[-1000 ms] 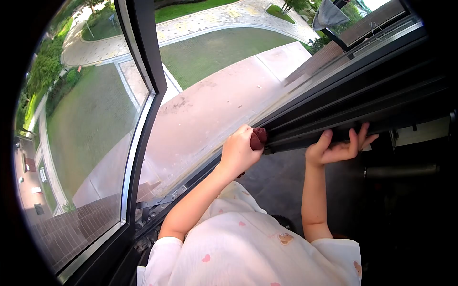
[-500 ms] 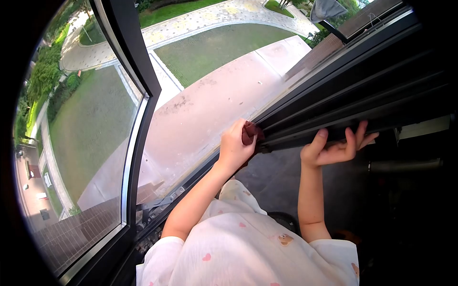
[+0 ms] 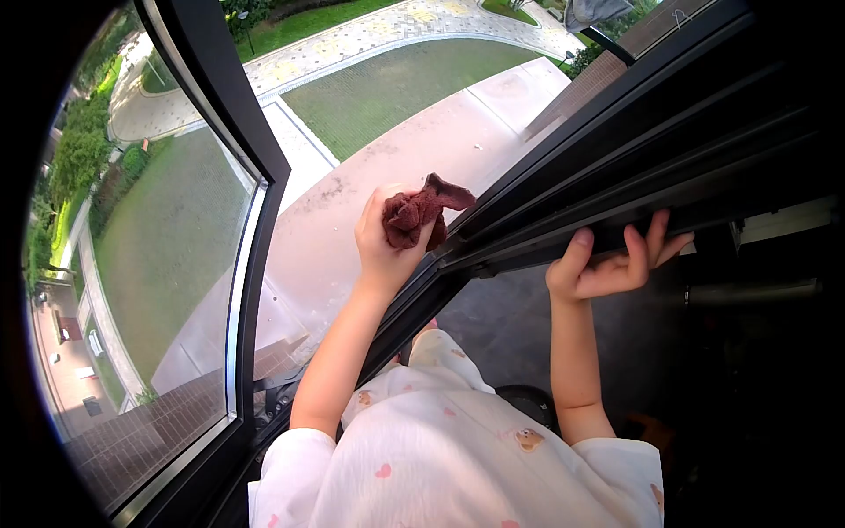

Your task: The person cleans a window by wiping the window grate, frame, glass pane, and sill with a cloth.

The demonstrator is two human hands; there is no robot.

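A crumpled dark red cloth (image 3: 412, 218) is bunched in my left hand (image 3: 384, 239), with one end sticking out to the right. That hand is over the window opening, just left of the corner of the black window frame (image 3: 546, 207). My right hand (image 3: 607, 264) rests along the lower edge of the frame, its thumb and fingertips against the black profile and its fingers spread and curled. How firmly it grips the edge is hidden.
An open window sash (image 3: 251, 185) stands at the left, its metal hinge arm (image 3: 277, 384) low beside it. Paving and lawn show far below outside. A grey fabric item (image 3: 594, 13) is at the top right. Dark floor (image 3: 493, 326) lies below the frame.
My left hand has moved left and up with the cloth, off the frame's corner, and more cloth shows. My right hand stays at the frame edge. The view has shifted slightly.
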